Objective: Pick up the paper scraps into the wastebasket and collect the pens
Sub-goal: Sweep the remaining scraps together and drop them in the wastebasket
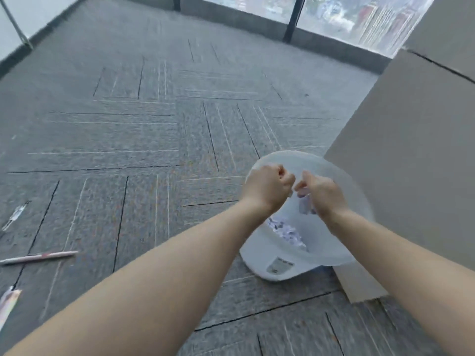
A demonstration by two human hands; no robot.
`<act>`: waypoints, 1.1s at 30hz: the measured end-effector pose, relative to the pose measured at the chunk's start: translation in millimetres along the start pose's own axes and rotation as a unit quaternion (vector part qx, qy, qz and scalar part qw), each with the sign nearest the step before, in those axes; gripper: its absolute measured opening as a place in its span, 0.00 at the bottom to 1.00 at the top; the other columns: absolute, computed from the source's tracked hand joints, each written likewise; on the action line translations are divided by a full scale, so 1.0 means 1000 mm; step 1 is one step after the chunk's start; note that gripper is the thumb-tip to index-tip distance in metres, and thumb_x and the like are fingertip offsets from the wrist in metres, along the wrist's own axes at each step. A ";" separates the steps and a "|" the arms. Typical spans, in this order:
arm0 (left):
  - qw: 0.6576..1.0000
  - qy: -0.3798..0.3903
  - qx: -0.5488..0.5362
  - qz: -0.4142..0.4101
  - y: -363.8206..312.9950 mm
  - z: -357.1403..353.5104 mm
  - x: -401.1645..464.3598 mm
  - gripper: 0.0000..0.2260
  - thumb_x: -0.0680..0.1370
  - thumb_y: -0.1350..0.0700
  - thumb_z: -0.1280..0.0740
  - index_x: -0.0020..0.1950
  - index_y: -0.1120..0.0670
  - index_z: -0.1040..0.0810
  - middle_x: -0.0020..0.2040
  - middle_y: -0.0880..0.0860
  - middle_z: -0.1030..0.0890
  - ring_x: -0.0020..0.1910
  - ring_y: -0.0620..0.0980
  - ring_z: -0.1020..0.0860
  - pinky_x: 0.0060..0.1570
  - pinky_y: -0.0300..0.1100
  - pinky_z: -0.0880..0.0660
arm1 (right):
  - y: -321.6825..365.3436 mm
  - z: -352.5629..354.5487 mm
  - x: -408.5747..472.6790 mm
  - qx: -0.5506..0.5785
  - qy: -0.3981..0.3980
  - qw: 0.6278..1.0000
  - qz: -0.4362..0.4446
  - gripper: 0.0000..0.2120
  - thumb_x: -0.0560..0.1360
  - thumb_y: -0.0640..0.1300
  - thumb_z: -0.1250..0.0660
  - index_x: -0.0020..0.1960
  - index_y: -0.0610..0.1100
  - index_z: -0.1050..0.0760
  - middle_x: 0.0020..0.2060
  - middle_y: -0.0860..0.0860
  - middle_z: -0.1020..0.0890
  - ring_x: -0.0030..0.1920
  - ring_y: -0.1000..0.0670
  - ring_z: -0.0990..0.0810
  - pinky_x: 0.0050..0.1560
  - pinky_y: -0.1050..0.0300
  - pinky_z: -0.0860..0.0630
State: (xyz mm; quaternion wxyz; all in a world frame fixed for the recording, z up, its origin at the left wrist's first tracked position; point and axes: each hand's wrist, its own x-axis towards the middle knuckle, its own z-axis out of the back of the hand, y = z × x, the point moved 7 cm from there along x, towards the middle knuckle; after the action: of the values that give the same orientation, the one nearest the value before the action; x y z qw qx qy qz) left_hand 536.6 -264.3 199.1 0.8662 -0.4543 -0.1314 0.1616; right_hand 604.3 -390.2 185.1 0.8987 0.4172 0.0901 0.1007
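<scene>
A translucent white wastebasket (272, 263) stands on the grey carpet at the right, with white paper scraps (285, 231) piled inside. Both my hands hover over its mouth. My left hand (267, 187) is curled into a fist, with a sliver of paper showing at its fingertips. My right hand (321, 192) pinches paper scraps, and a few scraps (304, 206) hang or fall just beneath it. A pink and white pen (38, 257) lies on the carpet at the far left. Another pen (14, 214) lies above it near the left edge.
A large beige cabinet or box (411, 163) stands right behind the wastebasket. A flat iridescent packet (9, 303) lies at the lower left edge. Windows (359, 19) run along the far wall. The grey carpet (154, 124) stretches ahead.
</scene>
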 end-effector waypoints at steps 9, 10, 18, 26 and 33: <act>0.981 -0.080 -0.167 -0.056 -0.001 0.026 -0.004 0.17 0.78 0.48 0.45 0.42 0.54 0.20 0.41 0.52 0.17 0.43 0.52 0.19 0.49 0.52 0.23 | 0.014 0.017 0.004 0.099 -0.090 0.989 0.058 0.16 0.80 0.48 0.42 0.36 0.48 0.23 0.39 0.50 0.18 0.43 0.46 0.20 0.49 0.48 0.24; 0.983 -0.089 -0.146 -0.068 0.008 0.041 -0.011 0.16 0.78 0.49 0.44 0.40 0.53 0.21 0.39 0.51 0.18 0.40 0.51 0.20 0.46 0.52 0.23 | 0.030 0.010 -0.004 0.110 -0.083 0.986 0.091 0.15 0.79 0.46 0.40 0.35 0.47 0.24 0.36 0.51 0.19 0.37 0.48 0.21 0.41 0.52 0.25; 0.989 -0.058 0.131 0.038 0.179 0.176 -0.159 0.09 0.78 0.52 0.38 0.41 0.51 0.24 0.32 0.48 0.22 0.32 0.49 0.23 0.34 0.47 0.26 | 0.113 -0.183 -0.145 -0.042 0.249 0.907 0.337 0.12 0.78 0.47 0.35 0.38 0.44 0.24 0.30 0.47 0.20 0.30 0.47 0.25 0.33 0.49 0.26; 0.929 -0.073 0.257 0.257 0.335 0.209 -0.385 0.05 0.76 0.50 0.38 0.48 0.49 0.25 0.47 0.49 0.25 0.40 0.57 0.22 0.35 0.46 0.27 | 0.038 -0.380 -0.314 -0.306 0.436 0.722 0.440 0.20 0.79 0.54 0.38 0.67 0.47 0.32 0.61 0.47 0.28 0.61 0.43 0.26 0.50 0.46 0.23; 0.865 -0.039 0.310 0.392 0.372 0.189 -0.461 0.26 0.76 0.39 0.39 0.68 0.52 0.37 0.60 0.51 0.32 0.50 0.52 0.22 0.39 0.44 0.30 | 0.003 -0.418 -0.367 -0.282 0.425 0.789 0.341 0.24 0.74 0.60 0.33 0.60 0.45 0.33 0.57 0.47 0.31 0.56 0.42 0.25 0.44 0.49 0.26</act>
State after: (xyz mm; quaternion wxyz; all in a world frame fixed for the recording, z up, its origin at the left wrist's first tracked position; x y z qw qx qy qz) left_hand -14.6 -108.5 -42.8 0.8221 -0.1699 0.0810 0.5374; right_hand 147.2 -176.7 -49.7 0.7543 0.0637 0.2826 0.5892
